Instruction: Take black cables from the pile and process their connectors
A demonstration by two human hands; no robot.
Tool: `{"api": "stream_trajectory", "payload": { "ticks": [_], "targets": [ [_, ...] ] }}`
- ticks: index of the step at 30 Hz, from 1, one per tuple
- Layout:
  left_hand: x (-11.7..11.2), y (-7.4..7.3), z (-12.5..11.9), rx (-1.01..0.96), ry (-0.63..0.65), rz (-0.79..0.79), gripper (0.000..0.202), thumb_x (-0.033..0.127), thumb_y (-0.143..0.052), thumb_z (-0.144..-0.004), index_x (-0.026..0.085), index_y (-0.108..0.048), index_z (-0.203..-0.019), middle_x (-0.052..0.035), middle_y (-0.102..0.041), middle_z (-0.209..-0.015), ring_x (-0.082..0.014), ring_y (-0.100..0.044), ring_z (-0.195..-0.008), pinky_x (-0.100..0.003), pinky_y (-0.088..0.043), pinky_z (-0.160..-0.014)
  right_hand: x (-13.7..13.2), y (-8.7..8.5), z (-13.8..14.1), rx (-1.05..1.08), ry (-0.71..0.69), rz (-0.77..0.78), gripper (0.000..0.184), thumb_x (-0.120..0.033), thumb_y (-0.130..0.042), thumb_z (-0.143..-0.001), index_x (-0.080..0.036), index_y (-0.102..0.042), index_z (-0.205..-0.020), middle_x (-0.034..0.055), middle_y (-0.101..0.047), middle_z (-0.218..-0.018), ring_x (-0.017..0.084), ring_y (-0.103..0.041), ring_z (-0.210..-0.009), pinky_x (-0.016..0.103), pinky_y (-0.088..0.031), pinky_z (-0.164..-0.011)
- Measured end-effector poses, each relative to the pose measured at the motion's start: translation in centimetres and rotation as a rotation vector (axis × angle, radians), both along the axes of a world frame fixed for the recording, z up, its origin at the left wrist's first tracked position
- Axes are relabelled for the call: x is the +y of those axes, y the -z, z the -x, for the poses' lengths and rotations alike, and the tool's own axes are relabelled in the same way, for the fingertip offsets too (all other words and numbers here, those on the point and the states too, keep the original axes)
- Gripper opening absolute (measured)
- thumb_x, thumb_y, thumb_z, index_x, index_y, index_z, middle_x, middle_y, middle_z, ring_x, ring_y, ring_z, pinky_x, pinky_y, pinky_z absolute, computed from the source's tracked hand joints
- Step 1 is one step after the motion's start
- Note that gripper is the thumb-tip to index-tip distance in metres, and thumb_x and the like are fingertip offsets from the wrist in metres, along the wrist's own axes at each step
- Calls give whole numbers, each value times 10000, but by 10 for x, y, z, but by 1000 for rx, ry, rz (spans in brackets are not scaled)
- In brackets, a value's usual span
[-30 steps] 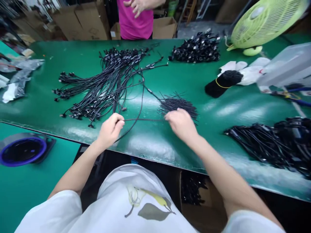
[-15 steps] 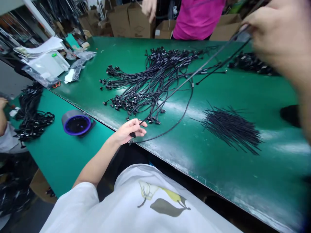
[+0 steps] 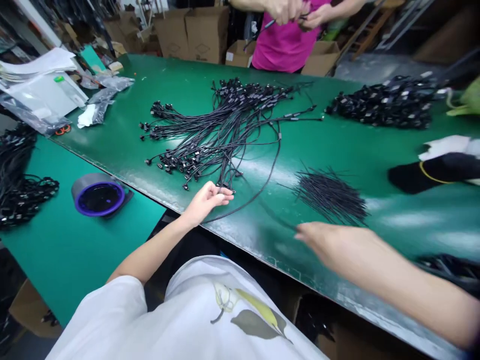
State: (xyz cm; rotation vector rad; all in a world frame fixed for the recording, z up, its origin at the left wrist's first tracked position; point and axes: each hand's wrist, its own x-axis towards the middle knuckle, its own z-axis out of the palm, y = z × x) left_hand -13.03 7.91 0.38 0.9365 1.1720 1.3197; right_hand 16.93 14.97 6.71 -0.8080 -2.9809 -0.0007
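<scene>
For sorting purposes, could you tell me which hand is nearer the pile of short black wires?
Right: the right hand is just below the short black wires; the left hand is farther off, to their left.

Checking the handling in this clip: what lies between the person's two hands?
In the head view, a long black cable curves over the green workbench between the left hand and the right hand.

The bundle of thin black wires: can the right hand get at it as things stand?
Probably yes: the right hand is just in front of the bundle of thin black wires, and nothing seems to lie between them.
</scene>
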Motion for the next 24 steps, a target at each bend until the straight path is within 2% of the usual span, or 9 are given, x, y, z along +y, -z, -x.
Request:
{"api": "stream_trajectory", "payload": {
  "ticks": [2, 4, 6, 9, 11, 13, 17, 20, 24],
  "targets": [
    [-1, -9, -25, 119, 104, -87, 217, 339, -636, -862, 191, -476, -854, -110, -641, -1213, -210, -603, -1163, -363, -427, -1000, -24, -3, 18, -6, -86, 51, 337, -294, -394, -989, -179, -624, -771, 17, -647, -652, 109, -577, -515, 247, -311, -494],
    [-7, -17, -43, 167, 306, -88, 193, 360, -558, -916, 190, -538, -1005, -108, -673, -1158, -190, -639, -1079, -336, -440, -966, -28, -9, 36, 39, -40, 46, 313, -311, -413, -985, -175, -623, -797, 22, -645, -682, 118, -577, -560, 253, -272, -499],
    [-13, -23, -48, 131, 489, -19, 284, 399, -496, -947, 171, -559, -1105, -69, -705, -902, -150, -667, -793, -291, -490, -788, -13, -15, 45, 92, 72, 15, 319, -360, -423, -984, -172, -638, -841, 38, -666, -753, 136, -592, -635, 257, -259, -516],
    [-19, -27, -39, 40, 579, 92, 333, 404, -533, -932, 123, -632, -1082, 25, -547, -578, -82, -485, -499, -228, -435, -574, 27, -13, 31, 143, 152, 21, 356, -464, -446, -970, -183, -655, -911, 50, -691, -861, 167, -615, -756, 263, -294, -554],
    [-22, -29, -24, -106, 517, 132, 306, 382, -598, -898, 108, -680, -1007, 69, -409, -480, -58, -359, -429, -206, -398, -509, 51, -2, 10, 182, 168, 39, 360, -488, -451, -964, -195, -660, -971, 52, -701, -939, 189, -628, -833, 272, -341, -594],
    [-23, -34, -7, -325, 356, 121, 242, 335, -625, -879, 106, -698, -912, 101, -286, -448, -35, -236, -385, -169, -344, -438, 67, 14, -12, 255, 198, 81, 343, -458, -435, -976, -205, -660, -1031, 59, -704, -1016, 204, -635, -900, 290, -395, -667],
    [-17, -46, 21, -572, -29, 47, 212, 225, -519, -937, 103, -689, -971, 105, -231, -484, -20, -172, -377, -103, -284, -396, 62, 42, -35, 376, 251, 124, 309, -355, -424, -984, -182, -654, -1095, 107, -697, -1049, 211, -632, -954, 314, -428, -770],
    [-6, -43, 18, -432, -104, 13, 256, 260, -569, -918, 100, -669, -1091, 83, -361, -525, -25, -302, -422, -123, -346, -442, 24, 38, -21, 274, 93, 108, 295, -307, -409, -977, -178, -675, -973, 88, -689, -856, 190, -620, -754, 302, -400, -662],
    [1, -24, -22, -19, 0, -89, 295, 368, -683, -832, 140, -684, -1019, -53, -654, -867, -124, -595, -768, -231, -485, -668, -19, 6, 19, 132, -259, 545, 309, -293, -406, -983, -192, -627, -791, 4, -635, -698, 116, -550, -601, 240, -347, -583]
  ]
}}
